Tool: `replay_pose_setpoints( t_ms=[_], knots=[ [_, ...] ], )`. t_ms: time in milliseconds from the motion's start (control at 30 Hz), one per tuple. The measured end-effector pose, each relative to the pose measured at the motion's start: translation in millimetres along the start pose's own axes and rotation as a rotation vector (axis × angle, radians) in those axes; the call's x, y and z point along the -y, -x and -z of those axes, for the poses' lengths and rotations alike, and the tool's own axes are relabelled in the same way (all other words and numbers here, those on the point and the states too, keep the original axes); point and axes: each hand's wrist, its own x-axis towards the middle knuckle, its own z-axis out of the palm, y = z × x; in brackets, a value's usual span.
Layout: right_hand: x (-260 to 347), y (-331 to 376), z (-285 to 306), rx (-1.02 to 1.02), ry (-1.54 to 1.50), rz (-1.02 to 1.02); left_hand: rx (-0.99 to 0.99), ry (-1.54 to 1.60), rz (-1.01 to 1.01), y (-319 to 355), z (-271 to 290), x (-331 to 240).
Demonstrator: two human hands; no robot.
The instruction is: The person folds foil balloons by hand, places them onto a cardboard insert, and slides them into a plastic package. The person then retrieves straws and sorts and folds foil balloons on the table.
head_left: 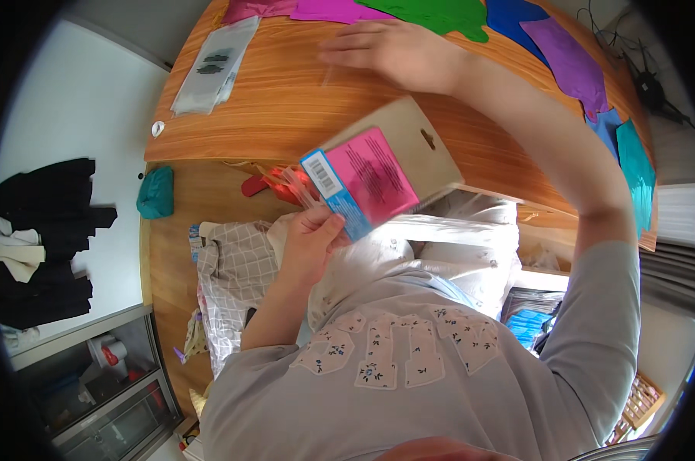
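A: Where was the card pack point(378, 175)?

B: In the left hand point(310, 240), held up over the near edge of the tabletop point(286, 100). Fingers closed on its lower-left corner, thumb on top. Long axis ran lower-left to upper-right, hang-hole end pointing away from the body.

A: Right hand point(393, 52)?

B: Reached out across the tabletop, palm down, fingers spread and flat on the wood, gripping nothing I could see. Well apart from the pack, which lay back toward the body from it.

A: Nearer hand?

B: Left, already on it. A clear bag point(213, 67) lay far left.
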Motion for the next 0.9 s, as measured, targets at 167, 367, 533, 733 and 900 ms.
replay_pose_setpoints(
  t_ms=[167, 367, 533, 733, 900],
  knots=[
    [-5.9, -24.4, -28.0, 0.087, 0.023, 0.119, 0.139, 0.170, -0.175, -1.9, -17.0, -0.7],
    [5.1, -28.2, 5.8, 0.335, 0.021, 0.154, 0.280, -0.960, -0.306, 14.8, -35.4, -44.7],
    [22.8, 0.3, 52.3, 0.074, -0.110, -0.046, 0.481, -1.246, -0.172, 21.7, -11.9, -132.0],
    [90.0, 63.3, 109.9, -0.171, -0.395, -0.369, 0.480, -1.522, -1.089, -48.8, -36.0, -140.4],
    [152.6, 131.0, 100.2, -0.290, -0.730, -0.546, 0.554, -1.512, -0.971, -63.5, -50.7, -122.6]
  ],
)
